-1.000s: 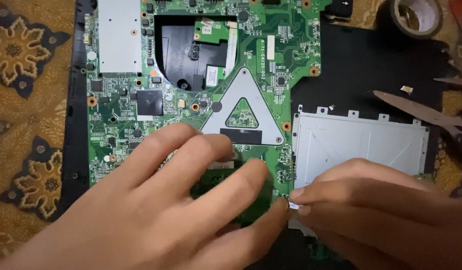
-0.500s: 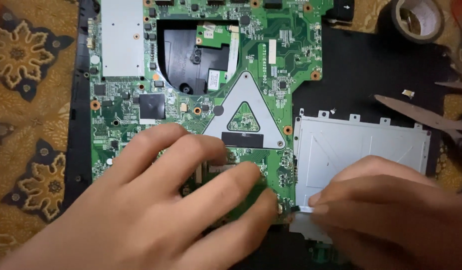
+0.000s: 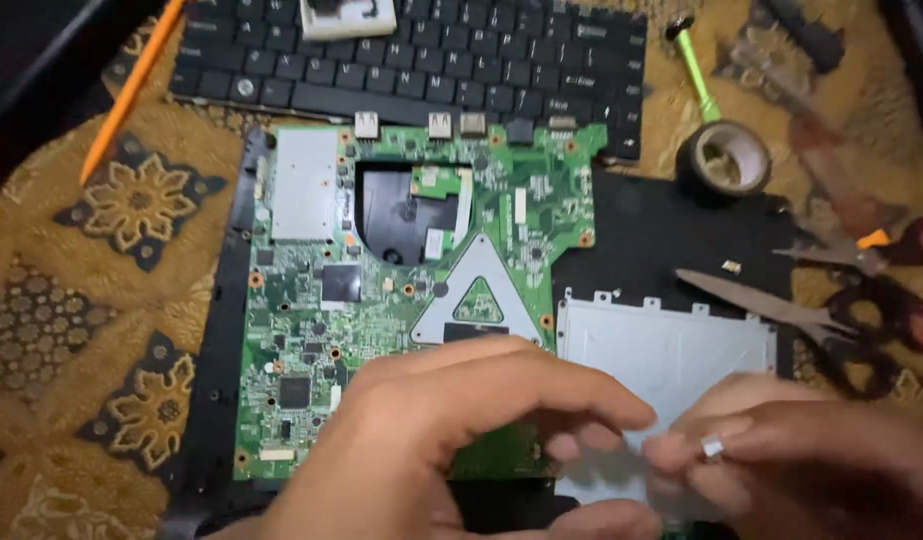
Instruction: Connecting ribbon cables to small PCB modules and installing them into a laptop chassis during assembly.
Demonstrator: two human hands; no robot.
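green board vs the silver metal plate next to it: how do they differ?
The green circuit board is crowded with chips, ports and a large cutout; the silver metal plate is plain and flat. The board is larger, reaching up to the keyboard; the plate sits lower right. The left hand covers the board's lower edge; the right hand is over the plate. Both lie in the black laptop base.

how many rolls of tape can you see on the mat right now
1. A single roll of dark tape lies on the patterned mat, right of the green circuit board, just below a green-handled tool. Others could be hidden under the hands or outside the view.
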